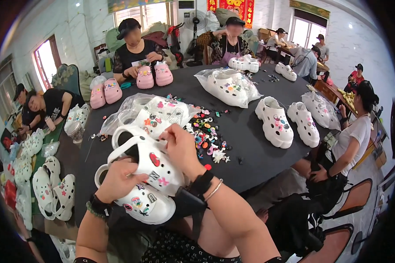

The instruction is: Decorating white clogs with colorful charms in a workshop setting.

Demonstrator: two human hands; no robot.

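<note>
My left hand (pixel 120 179) grips a white clog (pixel 172 179) by its side, thumb on the upper. The clog is tilted, toe toward me, and carries a red charm, a letter charm and a pink charm. Against its far side is my right hand (pixel 180 147), thumb and fingers pinched together; anything between them is hidden. Below it, partly covered, is a second white clog (pixel 164 211) with several charms. Just beyond my hands lies a plastic bag (pixel 118 122) around more white clogs. Loose colourful charms (pixel 206 133) are heaped on the dark table (pixel 241 173) beside my right hand.
Bagged clogs (pixel 230 87) and a pair of white clogs (pixel 274 127) stand farther right. Across the table, a person (pixel 138 57) works near pink clogs (pixel 145 78). More clogs (pixel 52 188) and a clear jar (pixel 76 132) are at left. A seated person (pixel 351 131) is at right.
</note>
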